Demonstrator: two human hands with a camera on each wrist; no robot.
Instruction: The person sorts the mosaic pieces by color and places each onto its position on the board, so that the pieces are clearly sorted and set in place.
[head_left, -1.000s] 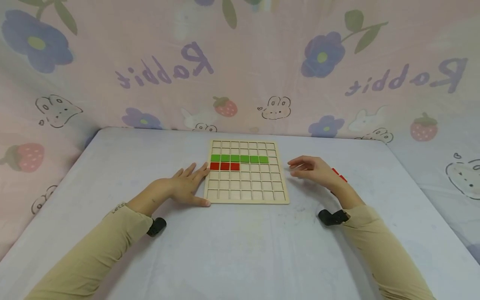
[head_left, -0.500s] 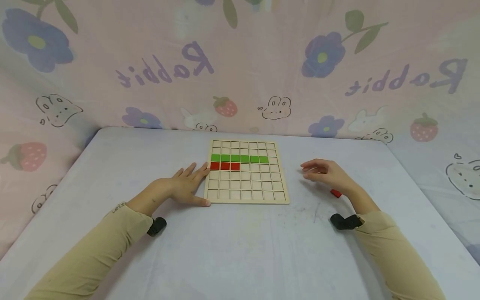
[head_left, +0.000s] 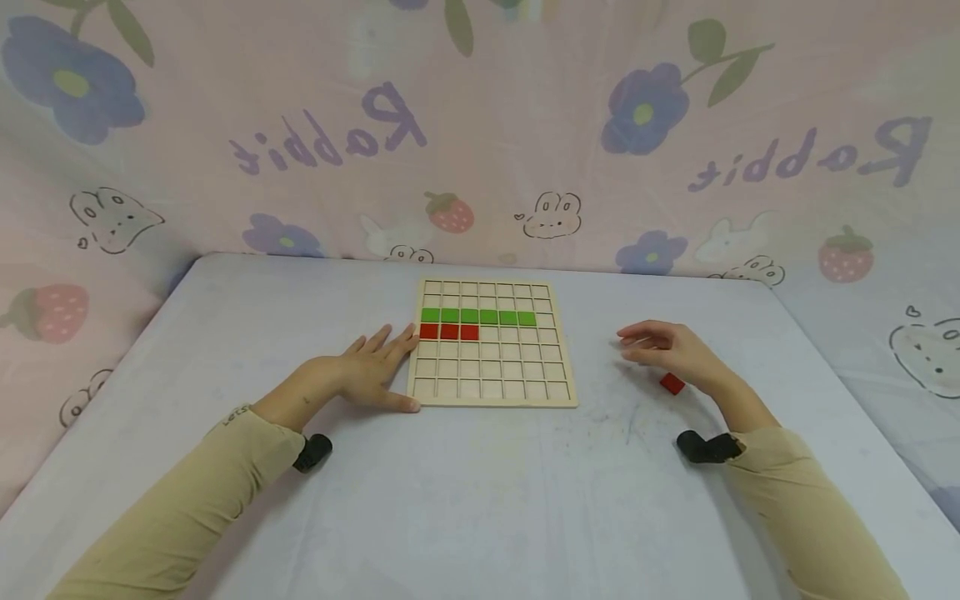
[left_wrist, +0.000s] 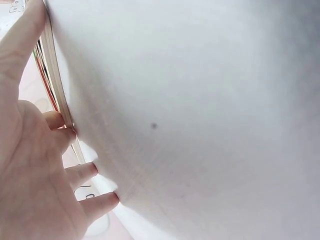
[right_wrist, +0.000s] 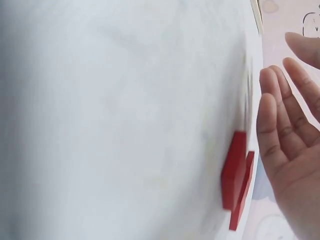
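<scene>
A pale wooden grid board [head_left: 491,368] lies on the table, with a row of several green tiles [head_left: 489,317] and, below it, three red tiles [head_left: 450,332] at the left. Against the board's left edge rests my left hand [head_left: 367,372], fingers spread and thumb at the near corner; the left wrist view shows its fingertips at the edge. My right hand [head_left: 675,348] hovers right of the board, fingers gently bent and holding nothing. Near it a loose red tile [head_left: 672,383] lies on the table. Two loose red tiles [right_wrist: 234,172] appear in the right wrist view, beside the right hand [right_wrist: 295,135].
A white cloth covers the table [head_left: 480,500]. Behind it hangs a printed curtain [head_left: 487,125] with flowers and rabbits. Black wrist cameras sit under both sleeves [head_left: 817,500].
My right hand has moved right, away from the board, and the loose red tile by its wrist now shows more fully. The left hand and the tiles on the board have stayed put.
</scene>
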